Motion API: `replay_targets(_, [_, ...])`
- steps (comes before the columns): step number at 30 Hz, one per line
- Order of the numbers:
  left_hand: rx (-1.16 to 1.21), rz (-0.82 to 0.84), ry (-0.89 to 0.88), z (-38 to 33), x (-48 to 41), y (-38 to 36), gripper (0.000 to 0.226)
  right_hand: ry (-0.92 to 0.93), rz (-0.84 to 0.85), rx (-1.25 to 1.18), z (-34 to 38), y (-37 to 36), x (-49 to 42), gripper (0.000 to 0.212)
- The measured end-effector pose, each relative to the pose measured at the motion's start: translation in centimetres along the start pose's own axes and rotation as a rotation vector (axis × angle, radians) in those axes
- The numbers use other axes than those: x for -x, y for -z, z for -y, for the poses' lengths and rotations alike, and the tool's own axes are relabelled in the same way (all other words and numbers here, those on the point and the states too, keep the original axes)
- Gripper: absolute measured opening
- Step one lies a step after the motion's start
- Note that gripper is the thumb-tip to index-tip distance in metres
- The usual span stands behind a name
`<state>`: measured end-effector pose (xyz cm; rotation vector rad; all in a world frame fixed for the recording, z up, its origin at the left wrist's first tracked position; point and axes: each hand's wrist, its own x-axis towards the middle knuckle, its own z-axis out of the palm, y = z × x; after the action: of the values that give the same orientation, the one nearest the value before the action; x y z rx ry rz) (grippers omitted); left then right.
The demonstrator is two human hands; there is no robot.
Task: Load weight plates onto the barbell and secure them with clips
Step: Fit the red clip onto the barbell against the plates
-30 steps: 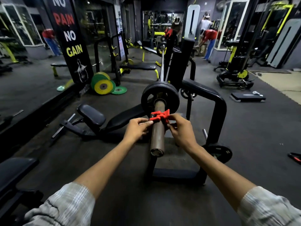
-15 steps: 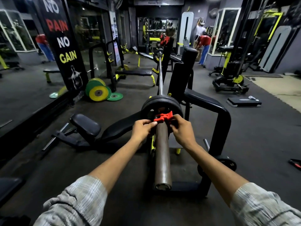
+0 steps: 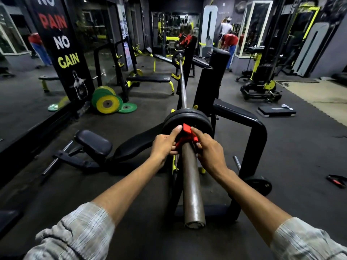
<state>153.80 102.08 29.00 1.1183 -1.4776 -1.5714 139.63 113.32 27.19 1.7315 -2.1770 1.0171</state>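
The gym is dim, most of the floor (image 3: 116, 186) lost in murk. What light there is comes from the far end of the room and a pale patch on the right, where the tan mat (image 3: 323, 98) shows brightest. The bar (image 3: 191, 184) catches a dull sheen along its top. The mirror (image 3: 24, 102) at left gives faint reflections. Straight lines bow toward the edges, wide-angle fashion, and the sleeves (image 3: 78, 235) at the bottom corners are stretched and soft. Far figures are blurry.
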Motion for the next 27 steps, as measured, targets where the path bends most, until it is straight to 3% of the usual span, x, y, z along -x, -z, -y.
replay_targets(4, [0.009, 0.003, 0.005, -0.5, 0.2, -0.2, 0.077, 0.067, 0.057, 0.130, 0.1, 0.8, 0.0, 0.074])
replay_targets(11, [0.067, 0.006, 0.057, -0.5, 0.1, -0.1, 0.026, 0.094, 0.162, 0.194, 1.3, 1.8, -0.1, 0.076])
replay_targets(19, [0.084, 0.004, 0.072, -0.7, 0.9, 0.1, 0.021, 0.065, 0.211, 0.183, 1.9, 2.6, -0.2, 0.078])
replay_targets(22, [-0.082, -0.010, 0.003, -1.3, 1.7, 0.0, 0.026, 0.057, 0.261, 0.172, 1.7, 3.2, -0.5, 0.068])
replay_targets(27, [-0.673, -0.177, -0.436, -2.7, 4.2, 0.1, 0.039, 0.057, 0.255, 0.180, 0.3, 5.9, 0.0, 0.067])
